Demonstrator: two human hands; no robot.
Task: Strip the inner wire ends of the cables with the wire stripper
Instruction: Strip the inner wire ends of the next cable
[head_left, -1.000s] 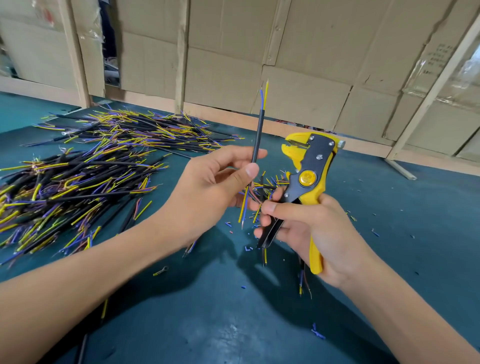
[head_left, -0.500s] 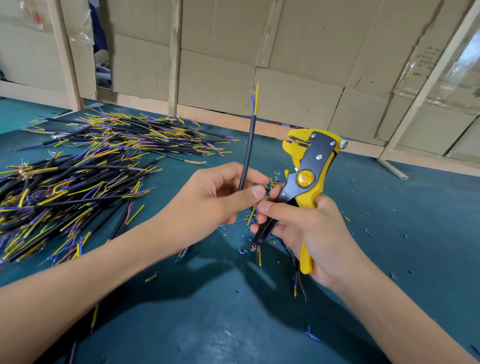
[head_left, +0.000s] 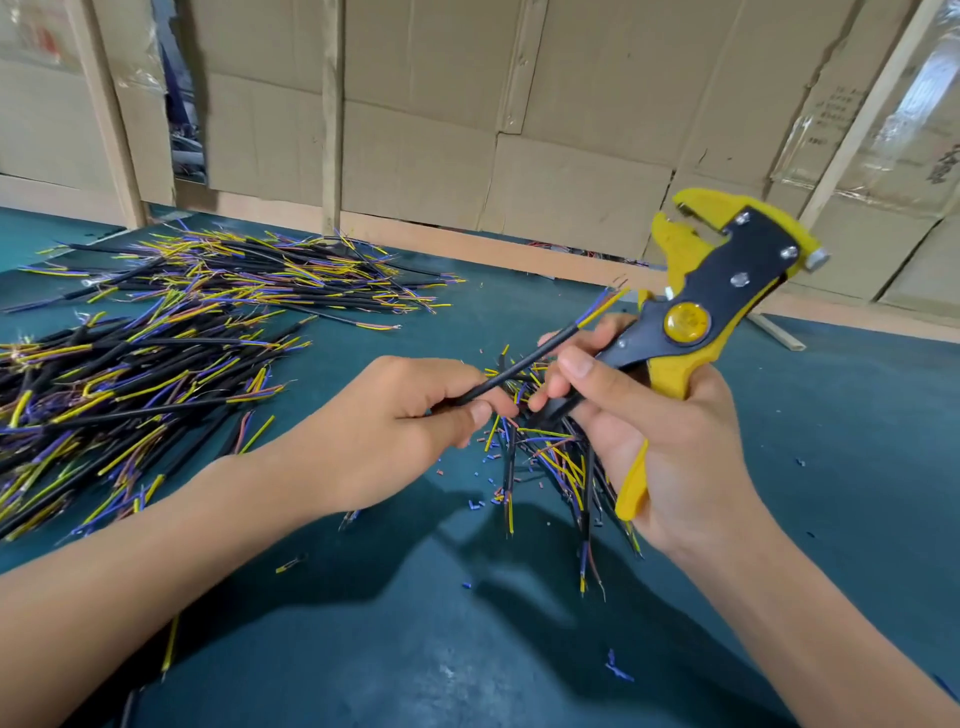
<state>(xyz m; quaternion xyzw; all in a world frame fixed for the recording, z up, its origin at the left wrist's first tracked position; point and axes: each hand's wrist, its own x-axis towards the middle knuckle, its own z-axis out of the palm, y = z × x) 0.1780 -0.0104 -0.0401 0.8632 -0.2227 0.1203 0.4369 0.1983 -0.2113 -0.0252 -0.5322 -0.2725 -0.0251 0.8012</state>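
A: Right, biggest first: teal table (head_left: 831, 467), cardboard wall (head_left: 571, 182) along its far edge.

B: Cable stock?

A: Two heaps on the left. Near pile (head_left: 114, 395) by the left forearm, far pile (head_left: 244, 275) behind it toward the wall. Black jackets, yellow, blue and reddish inner wires fanned out at the ends. Smaller bundle (head_left: 556, 462) lies on the table under and between the hands.

B: Hands?

A: Right hand (head_left: 670, 441) wraps the wire stripper (head_left: 722, 296), fingers curled round the yellow handles, head tilted up and to the right. Its jaws stand slightly parted, nothing between them. Left hand (head_left: 395, 436) pinches one cable (head_left: 524, 364) between thumb and fingers.

B: Where's that cable relative to the tool?

A: Runs diagonally up-right from the left hand, passing behind the right thumb. Its blue and yellow wire ends (head_left: 605, 304) sit just left of the stripper's pivot, not in the jaws.

B: Debris?

A: Insulation offcuts (head_left: 483, 499), blue and reddish, scattered on the table near the small bundle.
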